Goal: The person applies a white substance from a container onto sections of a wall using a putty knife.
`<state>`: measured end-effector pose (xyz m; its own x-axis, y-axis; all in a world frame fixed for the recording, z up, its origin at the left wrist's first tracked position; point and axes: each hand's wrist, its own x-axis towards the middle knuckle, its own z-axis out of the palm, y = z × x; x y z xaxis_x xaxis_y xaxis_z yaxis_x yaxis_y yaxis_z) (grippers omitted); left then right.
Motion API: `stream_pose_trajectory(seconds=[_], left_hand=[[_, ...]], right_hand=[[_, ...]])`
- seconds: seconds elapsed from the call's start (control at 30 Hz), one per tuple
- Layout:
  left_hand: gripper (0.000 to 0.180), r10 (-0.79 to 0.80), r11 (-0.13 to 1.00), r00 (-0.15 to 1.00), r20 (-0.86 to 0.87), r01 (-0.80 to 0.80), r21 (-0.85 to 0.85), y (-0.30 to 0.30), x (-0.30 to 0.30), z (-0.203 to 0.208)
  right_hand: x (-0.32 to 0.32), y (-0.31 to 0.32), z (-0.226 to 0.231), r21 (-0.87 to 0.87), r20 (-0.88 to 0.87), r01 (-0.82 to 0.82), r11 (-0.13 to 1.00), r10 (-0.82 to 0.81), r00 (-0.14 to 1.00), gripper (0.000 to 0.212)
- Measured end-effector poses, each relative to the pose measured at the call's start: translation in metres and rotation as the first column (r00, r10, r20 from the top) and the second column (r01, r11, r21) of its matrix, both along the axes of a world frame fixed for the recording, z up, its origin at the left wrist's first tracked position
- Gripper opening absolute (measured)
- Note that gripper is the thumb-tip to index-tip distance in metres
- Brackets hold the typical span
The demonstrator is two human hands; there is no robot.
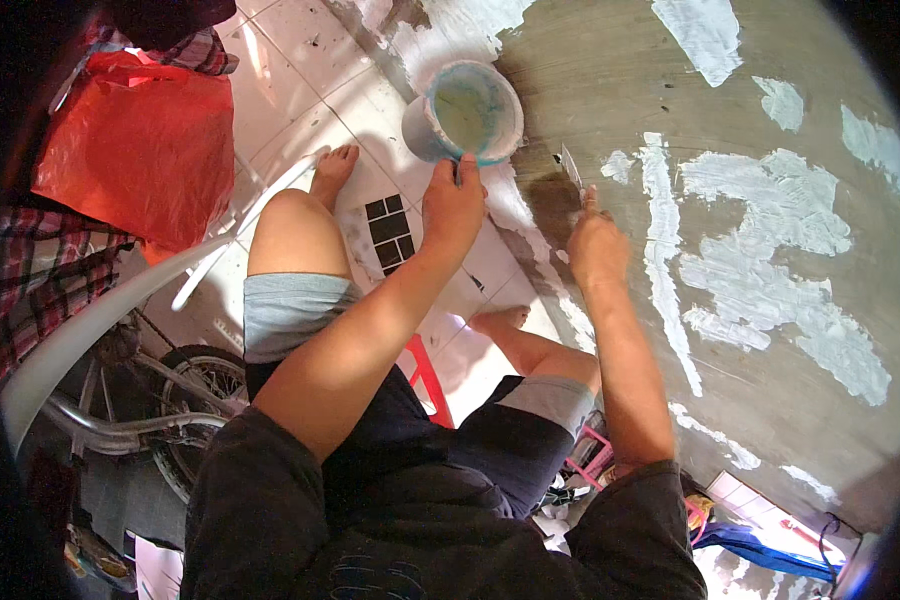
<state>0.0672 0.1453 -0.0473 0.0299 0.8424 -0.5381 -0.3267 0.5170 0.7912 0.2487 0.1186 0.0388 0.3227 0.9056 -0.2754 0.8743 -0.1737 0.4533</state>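
Observation:
My left hand (454,208) is closed on the near rim of a pale bucket (422,128), which is tilted so that its mouth faces up toward me. Blue-green smears coat the inside of the bucket, with something pale and greenish at its bottom. To the right, my right hand (600,248) grips a putty knife (570,166), the forefinger stretched along it. The blade is close to the grey wall (610,105); whether it touches cannot be told. White patches of filler (770,215) cover parts of the wall right of this hand.
A red plastic bag (140,150) hangs at the left beside checked cloth. Below it are a white rail and a bicycle wheel (205,385). Between my bare feet, black rectangles (388,232) lie on the tiled floor. A red stool part (428,380) shows under me.

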Motion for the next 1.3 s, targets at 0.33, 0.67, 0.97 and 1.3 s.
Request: stream_pose_trajectory(seconds=[0.33, 0.67, 0.97, 1.3], left_hand=[[0.038, -0.017, 1.000, 1.000, -0.008, 0.017, 0.007, 0.001, -0.002, -0.005], [0.039, -0.030, 1.000, 0.999, 0.015, 0.030, -0.007, 0.000, -0.003, 0.000], [0.037, -0.021, 1.000, 1.000, 0.005, 0.021, -0.019, 0.001, -0.005, 0.004], [0.038, -0.061, 0.997, 0.998, -0.020, 0.059, -0.053, -0.001, -0.005, 0.006]], right_hand=[[-0.003, -0.002, 0.006, 0.003, -0.044, 0.039, 0.999, -0.039, 0.998, 0.065], [0.005, -0.006, 0.003, 0.072, -0.067, -0.004, 0.997, 0.009, 0.998, 0.060], [0.004, -0.004, 0.001, 0.061, -0.050, -0.007, 0.998, 0.010, 0.999, 0.057], [0.006, -0.006, 0.000, 0.109, -0.038, -0.011, 0.994, 0.016, 0.999, 0.054]])
